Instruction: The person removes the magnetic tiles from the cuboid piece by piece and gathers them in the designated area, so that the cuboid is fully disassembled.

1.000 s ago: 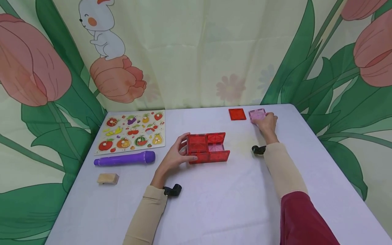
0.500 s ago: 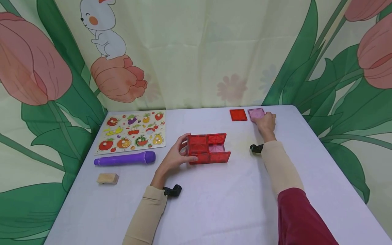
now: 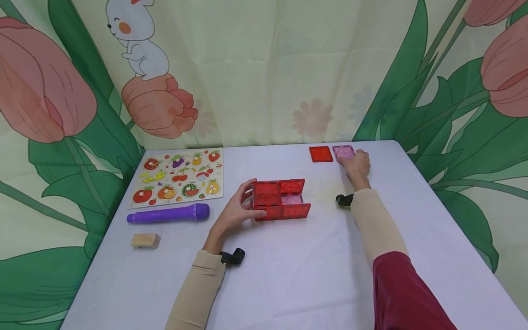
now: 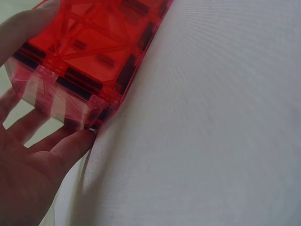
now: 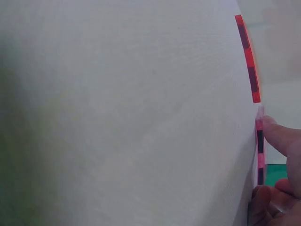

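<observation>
At one o'clock, the right hand (image 3: 357, 166) has slid its fingers onto the pink tile (image 3: 343, 152), pinching its edge; the left hand (image 3: 236, 211) still grips the red tile box (image 3: 280, 200).

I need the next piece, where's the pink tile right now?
Head view: the pink tile lies flat at the table's far right, beside the red tile, under the right hand.
</observation>
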{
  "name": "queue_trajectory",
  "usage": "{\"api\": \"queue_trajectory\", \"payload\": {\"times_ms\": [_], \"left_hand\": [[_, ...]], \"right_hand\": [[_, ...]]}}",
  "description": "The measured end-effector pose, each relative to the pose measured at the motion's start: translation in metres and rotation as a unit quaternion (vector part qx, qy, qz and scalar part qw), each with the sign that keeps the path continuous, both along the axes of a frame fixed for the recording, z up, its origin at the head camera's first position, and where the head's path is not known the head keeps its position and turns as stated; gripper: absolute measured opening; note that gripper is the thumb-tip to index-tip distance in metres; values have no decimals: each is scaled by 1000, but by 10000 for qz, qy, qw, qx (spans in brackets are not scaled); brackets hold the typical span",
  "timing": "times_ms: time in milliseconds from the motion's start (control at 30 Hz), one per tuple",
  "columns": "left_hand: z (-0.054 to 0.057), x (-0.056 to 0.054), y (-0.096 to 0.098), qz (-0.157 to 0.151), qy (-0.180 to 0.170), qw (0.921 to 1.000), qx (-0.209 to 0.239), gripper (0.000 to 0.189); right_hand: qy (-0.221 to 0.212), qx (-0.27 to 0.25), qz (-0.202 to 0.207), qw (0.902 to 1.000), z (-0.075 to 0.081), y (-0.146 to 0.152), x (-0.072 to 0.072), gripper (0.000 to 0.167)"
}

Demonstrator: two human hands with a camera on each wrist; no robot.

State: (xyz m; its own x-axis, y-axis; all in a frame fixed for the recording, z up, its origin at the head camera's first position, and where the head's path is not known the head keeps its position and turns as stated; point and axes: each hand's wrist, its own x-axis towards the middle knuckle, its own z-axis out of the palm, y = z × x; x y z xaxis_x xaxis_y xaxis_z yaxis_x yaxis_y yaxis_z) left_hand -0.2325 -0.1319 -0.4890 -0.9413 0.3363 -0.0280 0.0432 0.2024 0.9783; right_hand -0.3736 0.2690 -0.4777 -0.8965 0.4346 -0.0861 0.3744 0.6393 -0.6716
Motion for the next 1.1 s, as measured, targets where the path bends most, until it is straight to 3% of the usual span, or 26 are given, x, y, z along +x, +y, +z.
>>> {"api": "queue_trajectory", "payload": {"times_ms": [800,1100], "left_hand": [[0,1,0,-12,-4,9999,106,100],[1,2,1,27,-36,10000,24,99]], "right_hand": [[271,-353,350,9984,18,-1,25,82],[381,-159,635,9971,31,-7,41,80]]}}
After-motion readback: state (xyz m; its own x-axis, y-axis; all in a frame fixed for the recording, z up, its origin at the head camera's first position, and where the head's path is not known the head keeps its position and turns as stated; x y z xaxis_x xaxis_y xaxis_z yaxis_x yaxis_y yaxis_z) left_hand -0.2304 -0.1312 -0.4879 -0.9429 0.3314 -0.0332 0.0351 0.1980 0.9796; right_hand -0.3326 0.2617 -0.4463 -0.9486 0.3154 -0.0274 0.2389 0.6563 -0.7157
